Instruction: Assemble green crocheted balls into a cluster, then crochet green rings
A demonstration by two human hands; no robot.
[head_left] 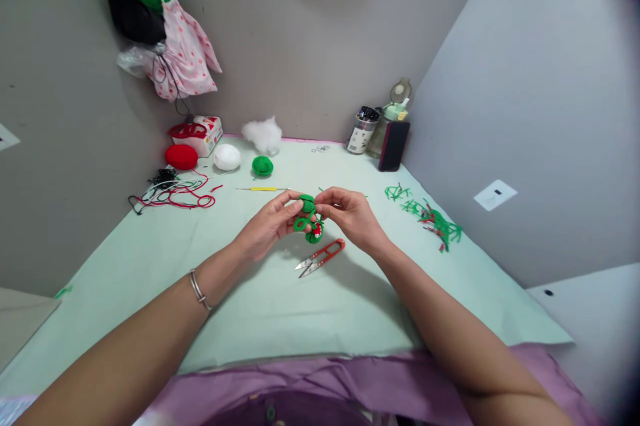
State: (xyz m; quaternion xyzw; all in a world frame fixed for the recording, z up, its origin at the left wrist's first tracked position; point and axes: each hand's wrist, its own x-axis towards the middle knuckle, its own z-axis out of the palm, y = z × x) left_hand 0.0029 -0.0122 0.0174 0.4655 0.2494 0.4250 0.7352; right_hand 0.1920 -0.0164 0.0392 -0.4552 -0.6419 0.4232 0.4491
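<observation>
A small green crocheted piece (314,235) with red and white in its lower part is held above the middle of the table. My left hand (270,221) grips its upper green part between thumb and fingers, while a green loop hangs below. My right hand (352,214) is closed in a pinch at the piece's right side; what lies between those fingertips is too small to make out. Just below the hands, thread snips (321,258) with red handles lie on the table, blades pointing left. Beyond them rests a crochet hook (263,189) with a yellow grip.
Red (181,157), white (227,157) and green (263,166) yarn balls stand at the back left, near white stuffing (263,135) and tangled yarn (175,193). Green yarn scraps (440,226) lie right. A phone (394,146) leans near a pen holder (362,131).
</observation>
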